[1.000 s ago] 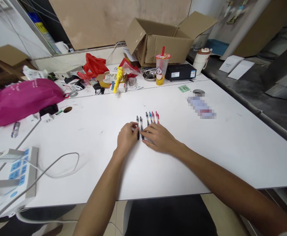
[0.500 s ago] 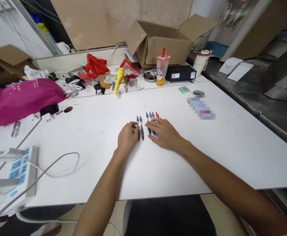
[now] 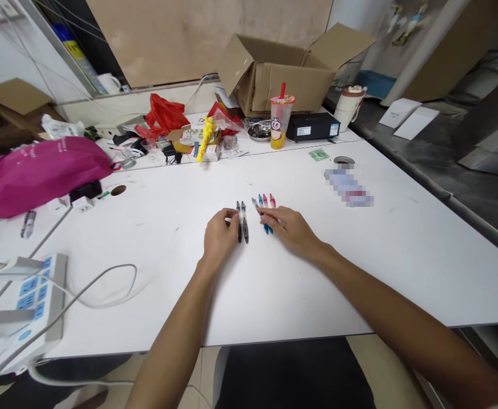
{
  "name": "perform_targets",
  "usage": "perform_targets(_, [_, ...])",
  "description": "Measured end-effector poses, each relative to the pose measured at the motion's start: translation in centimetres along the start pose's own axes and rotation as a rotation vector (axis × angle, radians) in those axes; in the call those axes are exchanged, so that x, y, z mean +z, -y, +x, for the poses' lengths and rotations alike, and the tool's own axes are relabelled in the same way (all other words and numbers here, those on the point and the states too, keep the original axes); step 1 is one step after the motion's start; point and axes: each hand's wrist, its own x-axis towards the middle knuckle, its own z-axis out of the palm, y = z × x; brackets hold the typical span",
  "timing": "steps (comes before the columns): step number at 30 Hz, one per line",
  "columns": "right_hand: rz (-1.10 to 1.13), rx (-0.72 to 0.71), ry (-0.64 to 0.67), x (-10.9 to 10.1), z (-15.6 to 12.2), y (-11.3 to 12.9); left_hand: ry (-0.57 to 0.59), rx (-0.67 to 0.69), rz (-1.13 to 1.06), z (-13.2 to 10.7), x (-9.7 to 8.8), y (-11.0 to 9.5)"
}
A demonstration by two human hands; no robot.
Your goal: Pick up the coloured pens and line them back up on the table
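Two black pens lie side by side on the white table; the inner black pen (image 3: 244,222) is just right of the outer black pen (image 3: 239,230). My left hand (image 3: 220,234) is curled, its thumb and fingertips closed at the outer pen's left side. My right hand (image 3: 292,227) pinches another black pen (image 3: 255,203), tilted, with its lower part mostly hidden by the fingers. Beside it lie a blue pen (image 3: 261,199), a pinkish-red pen (image 3: 265,200) and a red pen (image 3: 272,200), partly under my right hand.
A power strip (image 3: 40,301) with cables lies at left, near a magenta bag (image 3: 44,173). Along the back stand a drink cup (image 3: 278,128), a black box (image 3: 314,127) and an open carton (image 3: 291,85). A tape roll (image 3: 343,160) lies at right.
My right hand's fingers have gathered from spread over the pens into a pinch on the black one, which now tilts. My left hand has barely moved.
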Motion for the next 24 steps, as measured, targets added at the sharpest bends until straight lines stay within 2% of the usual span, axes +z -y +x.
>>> perform_targets(2, [0.169, 0.13, -0.048, -0.2, -0.1, 0.4, -0.001, -0.004, -0.104, 0.1, 0.0, -0.2])
perform_targets(4, [0.249, 0.176, -0.082, -0.3, -0.3, 0.9, 0.019, -0.053, -0.278, 0.2, -0.1, -0.5])
perform_targets(8, [0.377, 0.12, -0.057, -0.4, -0.5, 1.5, 0.105, -0.233, -0.743, 0.3, -0.3, -1.1])
perform_targets(11, [0.499, 0.093, 0.018, -0.5, -0.5, 1.4, 0.152, -0.275, -0.967, 0.3, -0.3, -1.5])
perform_targets(16, [0.679, 0.125, 0.077, -0.7, -0.3, 0.9, 0.153, -0.264, -1.091, 0.1, -0.5, -2.0])
perform_targets(18, [0.729, 0.195, 0.096, -0.7, -0.1, 0.6, 0.167, -0.252, -1.093, 0.1, -0.4, -1.9])
perform_targets(22, [0.795, 0.398, 0.308, -0.3, 0.3, 0.1, 0.25, -0.215, -1.072, -0.1, 0.5, -1.3])
perform_targets(24, [0.778, 0.447, 0.412, -0.1, 0.3, -0.1, 0.279, -0.18, -1.041, -0.2, 1.0, -1.1])
